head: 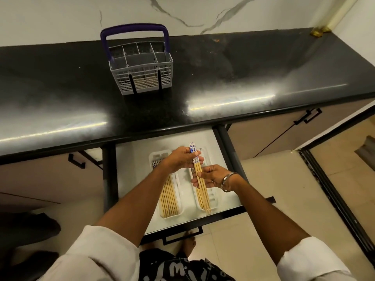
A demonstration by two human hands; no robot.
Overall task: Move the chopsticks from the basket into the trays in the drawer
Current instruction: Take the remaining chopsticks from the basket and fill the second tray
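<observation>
Both hands are over the open drawer [129,179], sharing one bundle of chopsticks [199,179]. The left hand [182,159] pinches the bundle near its blue-patterned tops, and the right hand [211,177] grips it lower down, fingers curled round the wood. The bundle hangs over the right tray [213,201], tips near its front end. The left tray [176,189] already holds a neat row. Up on the desk [223,78] the basket [142,69] looks empty, though through the mesh I cannot be sure.

To do this well, I'd say bring the tips down into the tray first, keep the sticks in line with its long side, then lower the patterned ends and loosen the fingers only once the wood rests flat. Letting go while it is tilted risks sticks rolling over the rim into the drawer
</observation>
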